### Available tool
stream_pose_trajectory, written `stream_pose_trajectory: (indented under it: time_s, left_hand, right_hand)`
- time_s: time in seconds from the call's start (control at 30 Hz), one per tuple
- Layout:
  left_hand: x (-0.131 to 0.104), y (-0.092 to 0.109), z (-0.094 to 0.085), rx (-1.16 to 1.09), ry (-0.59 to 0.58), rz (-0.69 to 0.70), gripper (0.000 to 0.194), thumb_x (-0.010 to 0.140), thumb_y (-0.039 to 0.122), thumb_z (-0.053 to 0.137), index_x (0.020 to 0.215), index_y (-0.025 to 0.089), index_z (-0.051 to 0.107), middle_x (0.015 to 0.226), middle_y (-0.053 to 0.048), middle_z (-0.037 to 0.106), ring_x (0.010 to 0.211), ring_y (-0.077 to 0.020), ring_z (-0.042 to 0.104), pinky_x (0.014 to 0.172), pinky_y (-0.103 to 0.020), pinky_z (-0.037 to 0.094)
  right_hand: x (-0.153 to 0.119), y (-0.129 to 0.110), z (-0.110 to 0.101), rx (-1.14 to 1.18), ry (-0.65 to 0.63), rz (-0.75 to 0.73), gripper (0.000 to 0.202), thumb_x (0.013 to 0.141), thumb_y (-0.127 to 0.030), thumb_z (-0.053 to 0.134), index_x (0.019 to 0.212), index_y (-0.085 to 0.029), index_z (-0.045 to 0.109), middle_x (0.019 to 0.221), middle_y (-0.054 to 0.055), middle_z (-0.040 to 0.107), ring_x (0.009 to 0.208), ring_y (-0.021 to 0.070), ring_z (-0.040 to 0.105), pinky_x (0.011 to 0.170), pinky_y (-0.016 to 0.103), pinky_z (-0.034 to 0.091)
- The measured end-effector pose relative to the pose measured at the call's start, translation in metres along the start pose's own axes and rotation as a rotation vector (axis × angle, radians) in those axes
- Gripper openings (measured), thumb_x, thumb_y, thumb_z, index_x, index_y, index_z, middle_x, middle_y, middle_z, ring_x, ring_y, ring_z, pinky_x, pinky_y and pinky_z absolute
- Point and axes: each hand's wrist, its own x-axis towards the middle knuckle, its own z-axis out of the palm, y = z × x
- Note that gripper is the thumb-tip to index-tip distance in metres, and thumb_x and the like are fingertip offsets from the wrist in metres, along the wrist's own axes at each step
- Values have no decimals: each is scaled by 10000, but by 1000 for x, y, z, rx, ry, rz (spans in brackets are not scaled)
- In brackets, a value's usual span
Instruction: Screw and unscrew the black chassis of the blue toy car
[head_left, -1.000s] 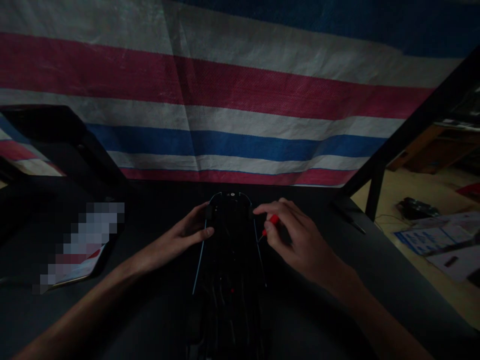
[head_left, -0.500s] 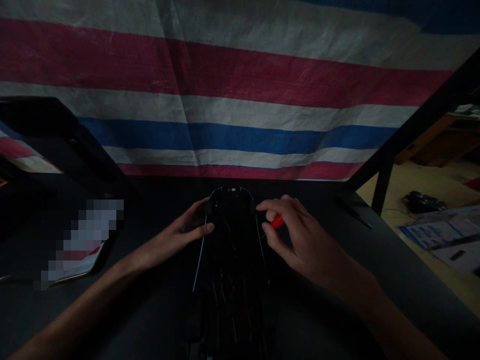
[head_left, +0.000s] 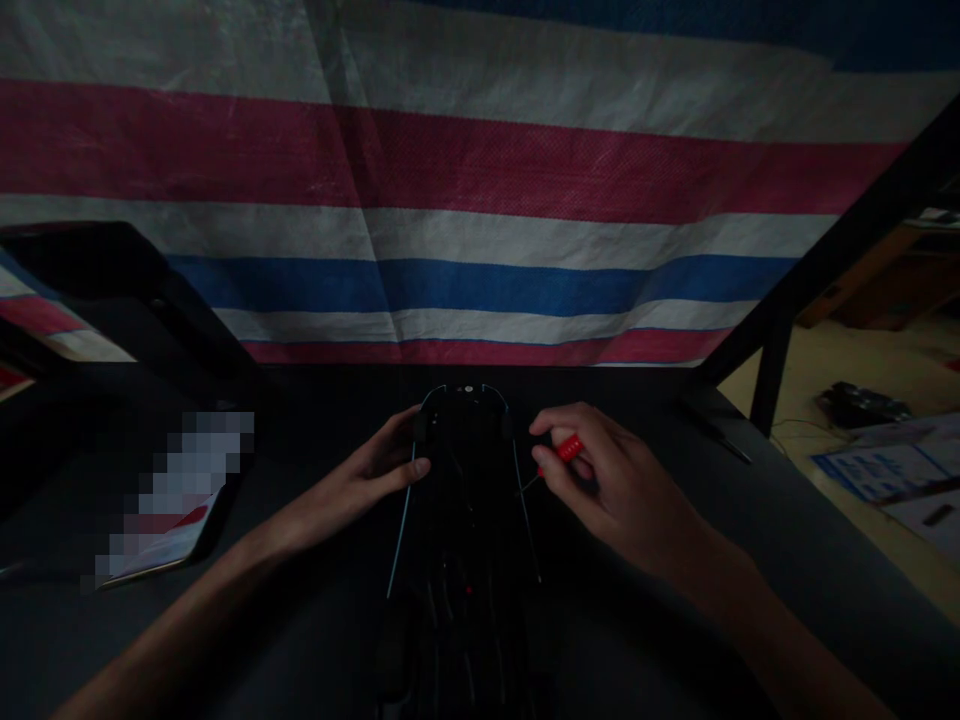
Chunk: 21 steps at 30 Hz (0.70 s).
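A dark, long chassis-like model (head_left: 463, 480) with thin pale edges lies lengthwise on the black table (head_left: 315, 640) in front of me. My left hand (head_left: 379, 468) grips its far left side, thumb on the edge by a small wheel. My right hand (head_left: 607, 475) holds a small red-handled screwdriver (head_left: 564, 452), whose thin tip points left toward the model's right edge. The model's details are lost in the dim light.
A red, white and blue striped tarp (head_left: 450, 200) hangs behind the table. A flat booklet or card (head_left: 161, 525) lies at the left. A black frame (head_left: 135, 300) stands at the back left, and a table post (head_left: 772, 370) at the right. Papers (head_left: 892, 470) lie on the floor.
My right hand has drawn slightly right, away from the model's edge, with the screwdriver. The left hand keeps its hold. The view has shifted slightly.
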Motion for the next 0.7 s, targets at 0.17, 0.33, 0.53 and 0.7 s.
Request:
stream_pose_trajectory:
  time_s: [0.17,0.33,0.53,0.7]
  left_hand:
    - [-1,-3,-1,12,17,17,838,1007,584,696,1711,358,301,1820,-22,294,1675,-337,211,1353,-486,241]
    - [0,-1,0,-9,-10,-17,878,1004,617,683,1722,335,264,1831,-49,251,1671,-352,214,1344,-485,272]
    - [2,-2,-1,-8,-10,4,859,1005,602,687,1715,348,275,1826,-38,271,1674,-337,207,1346,-485,271]
    - [0,-3,-1,-6,8,-26,908,991,624,694,1726,327,251,1836,-44,229,1684,-341,163,1357,-490,236]
  right_hand:
    - [2,-3,-3,-46,-34,-45,307,1001,-88,505,1275,-225,522,1031,53,728,892,207,717,840,362,568]
    - [2,-9,-7,-71,-60,-31,215,1030,-90,507,1176,-245,534,1016,37,752,867,193,735,828,358,576]
    - [2,-11,-8,-95,-55,-75,226,1033,-103,515,1227,-218,535,1058,63,756,910,221,721,820,390,562]
    - [1,-11,-6,-88,-32,-100,217,1050,-88,492,1223,-210,540,1099,55,774,948,210,723,912,401,538]
